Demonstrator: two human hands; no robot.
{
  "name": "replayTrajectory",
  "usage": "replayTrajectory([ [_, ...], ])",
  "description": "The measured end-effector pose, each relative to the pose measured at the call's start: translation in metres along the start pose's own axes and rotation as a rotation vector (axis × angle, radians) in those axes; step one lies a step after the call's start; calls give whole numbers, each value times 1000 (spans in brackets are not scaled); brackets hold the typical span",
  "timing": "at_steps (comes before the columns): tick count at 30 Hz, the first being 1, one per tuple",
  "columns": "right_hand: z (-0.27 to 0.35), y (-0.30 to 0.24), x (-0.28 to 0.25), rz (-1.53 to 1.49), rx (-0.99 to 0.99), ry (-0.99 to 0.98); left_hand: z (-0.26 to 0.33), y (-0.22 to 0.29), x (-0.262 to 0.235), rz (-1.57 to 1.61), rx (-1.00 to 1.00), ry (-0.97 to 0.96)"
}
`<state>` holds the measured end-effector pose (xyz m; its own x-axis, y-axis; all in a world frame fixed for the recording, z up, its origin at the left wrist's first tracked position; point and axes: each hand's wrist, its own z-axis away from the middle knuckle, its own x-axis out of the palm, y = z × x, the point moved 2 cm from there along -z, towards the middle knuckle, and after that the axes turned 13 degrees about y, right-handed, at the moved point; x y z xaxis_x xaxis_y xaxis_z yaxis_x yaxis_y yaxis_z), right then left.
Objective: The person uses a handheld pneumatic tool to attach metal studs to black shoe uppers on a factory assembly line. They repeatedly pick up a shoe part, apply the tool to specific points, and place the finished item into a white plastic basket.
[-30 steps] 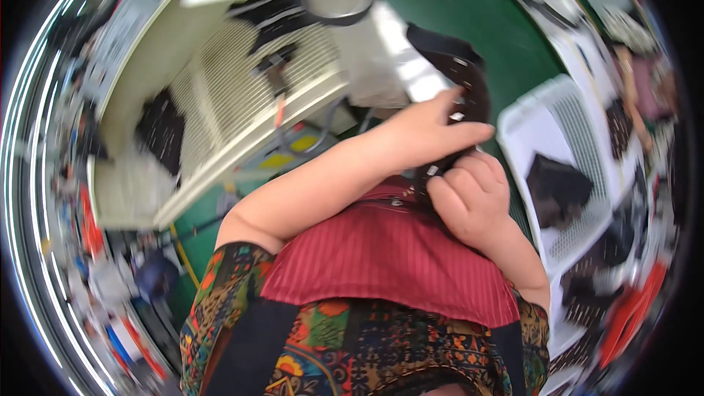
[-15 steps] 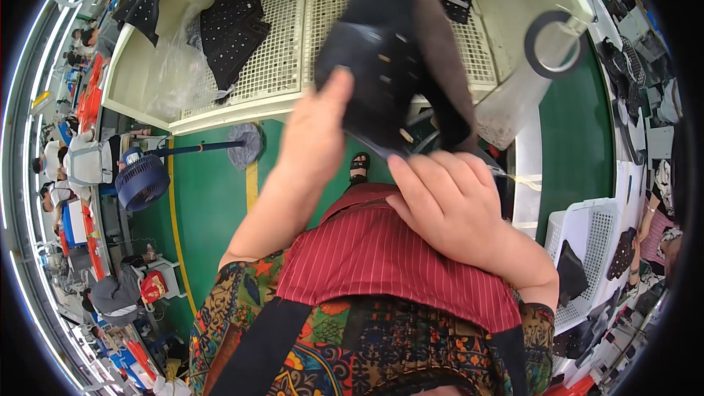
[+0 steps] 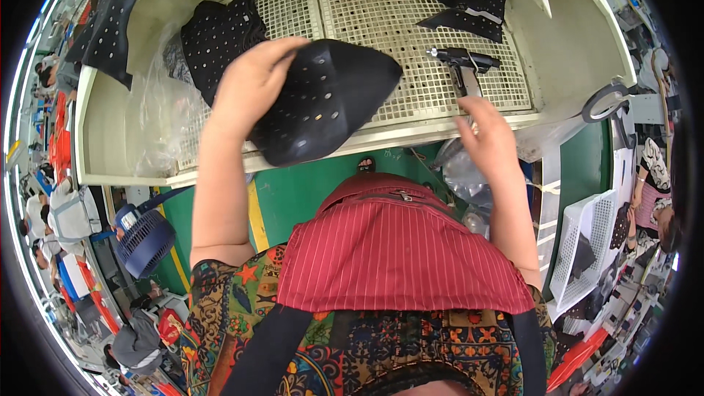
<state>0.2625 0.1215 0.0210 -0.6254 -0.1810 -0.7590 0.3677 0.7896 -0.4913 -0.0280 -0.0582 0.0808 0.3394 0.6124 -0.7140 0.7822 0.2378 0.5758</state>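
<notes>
A black sheet piece with rows of small metal studs (image 3: 315,103) is held at its left edge by my left hand (image 3: 253,88), thumb on top and fingers closed. It looks like shaped leather or fabric, and part of it overhangs the near rim of the tray. My right hand (image 3: 493,143) is at the lower end of the silver handle of a black pistol-shaped air tool (image 3: 468,66), thumb and fingers apart around it. Whether they touch the handle is hard to see. The tool lies on the tray's grid, nozzle toward the left.
The cream tray (image 3: 308,141) has a perforated grid floor. More studded black pieces lie at its left (image 3: 220,37) and far right (image 3: 469,0), with a clear plastic bag (image 3: 158,117) in the left corner. A roll of tape (image 3: 605,103) hangs at the right. A blue fan (image 3: 147,242) stands left.
My left hand has moved left and lowered the studded piece over the tray. The right hand has let go of it and moved right to the tool, which now shows.
</notes>
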Motion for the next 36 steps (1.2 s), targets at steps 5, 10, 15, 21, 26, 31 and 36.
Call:
replayTrajectory([
  [5, 2, 54, 6, 435, 177, 60, -1, -15, 54, -143, -59, 7],
  [10, -12, 87, 27, 107, 648, -177, -18, -14, 65, -203, -175, -67],
  [15, -32, 96, 51, -422, 1004, -270, -29, -3, 63, -378, -309, -341],
  [21, -33, 92, 73, -1048, 1098, -138, -29, -54, 75, -258, -504, -212],
  [26, -56, 34, 44, -1077, 823, -159, -9, -66, 79, 197, -734, -72],
  [31, -84, -2, 50, -636, 435, -225, -9, -59, 81, 297, -802, -42],
  [36, -94, -22, 39, -437, 353, -234, -13, -43, 76, 284, -762, -33],
])
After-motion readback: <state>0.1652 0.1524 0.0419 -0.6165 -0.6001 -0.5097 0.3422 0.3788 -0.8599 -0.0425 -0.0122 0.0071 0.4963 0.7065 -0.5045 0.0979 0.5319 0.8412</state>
